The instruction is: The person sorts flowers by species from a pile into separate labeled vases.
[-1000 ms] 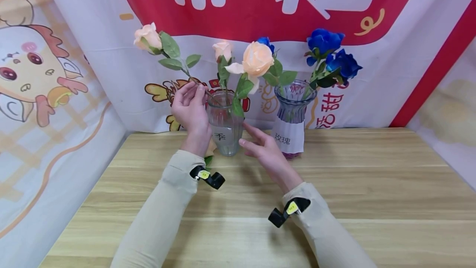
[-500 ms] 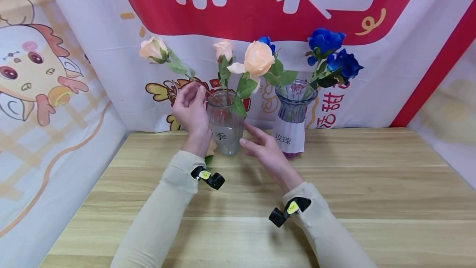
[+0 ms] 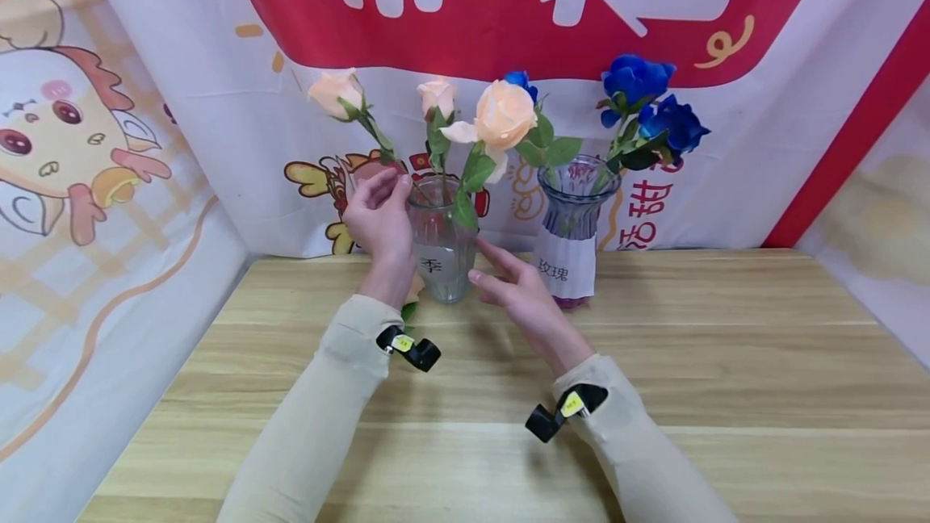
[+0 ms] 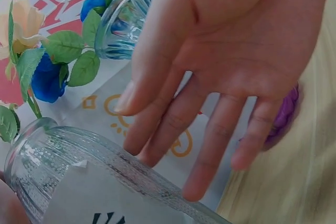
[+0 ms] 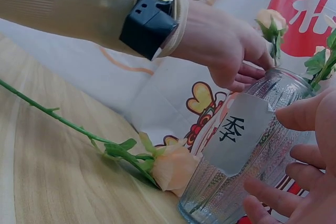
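Note:
In the head view my left hand [image 3: 381, 216] pinches the stem of a peach rose [image 3: 338, 94] at the rim of a clear glass vase [image 3: 445, 224]. The stem slants into the vase mouth. Beside the vase's right side is my right hand [image 3: 525, 297], fingers extended; whether they touch the glass is hard to tell. The left wrist view shows this right hand [image 4: 226, 72] palm-on, with the fingers apart. Two other peach roses, one a bud [image 3: 436, 97] and one a wide bloom [image 3: 503, 115], stand in the same vase.
A bluish glass vase [image 3: 577, 212] with a paper label and blue roses [image 3: 635, 81] stands to the right. Another peach rose [image 5: 176, 169] lies on the wooden table [image 3: 654, 426] by the clear vase's base. A printed cloth [image 3: 218, 144] hangs right behind.
The left hand has shifted slightly to the right. The rose it pinches has turned and swung rightward, so its bloom is closer to the vase. The right hand stays in place.

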The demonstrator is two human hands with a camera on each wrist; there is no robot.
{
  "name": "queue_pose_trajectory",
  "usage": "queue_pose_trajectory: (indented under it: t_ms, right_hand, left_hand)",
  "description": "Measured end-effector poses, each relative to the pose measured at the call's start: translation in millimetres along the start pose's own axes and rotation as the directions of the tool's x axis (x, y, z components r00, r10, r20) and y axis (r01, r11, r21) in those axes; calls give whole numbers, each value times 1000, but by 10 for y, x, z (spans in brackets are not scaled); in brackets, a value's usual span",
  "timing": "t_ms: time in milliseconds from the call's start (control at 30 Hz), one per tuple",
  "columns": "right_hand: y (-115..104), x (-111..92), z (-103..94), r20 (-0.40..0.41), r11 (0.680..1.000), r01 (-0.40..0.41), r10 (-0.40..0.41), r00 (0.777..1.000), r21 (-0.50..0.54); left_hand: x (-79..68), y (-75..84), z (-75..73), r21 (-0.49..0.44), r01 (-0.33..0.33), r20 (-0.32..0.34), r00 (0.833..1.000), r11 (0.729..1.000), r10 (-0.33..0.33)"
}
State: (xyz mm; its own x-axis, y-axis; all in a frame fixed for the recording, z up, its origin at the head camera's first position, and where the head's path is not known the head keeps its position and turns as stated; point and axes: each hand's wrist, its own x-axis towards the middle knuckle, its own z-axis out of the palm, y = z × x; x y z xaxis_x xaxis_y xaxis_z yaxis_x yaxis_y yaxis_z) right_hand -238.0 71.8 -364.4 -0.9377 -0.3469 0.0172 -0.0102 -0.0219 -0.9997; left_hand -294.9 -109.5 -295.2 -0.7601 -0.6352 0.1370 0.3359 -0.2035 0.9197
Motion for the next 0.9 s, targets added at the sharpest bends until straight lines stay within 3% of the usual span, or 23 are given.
queue_pose_trajectory:
  t_ms: [267,500,667,900]
  right_hand:
    - [13,9,9,-2,1000,5,-5,1000,-2]
    - [16,7,2,-3,1000,11,-11,1000,-13]
    - [17,14,5,-5,1000,8,-9,1000,-5]
    - [5,11,9,-14,1000,-5,5,1000,-9]
  left_hand:
    - [-26,-31,-46,71,-23,40,999,997,20]
    - [-61,-52,-112,29,-27,36,999,999,26]
    - [-59,-77,-284,36,-31,28,999,999,30]
    - [-43,-120,-615,8,11,73,997,1000,-12]
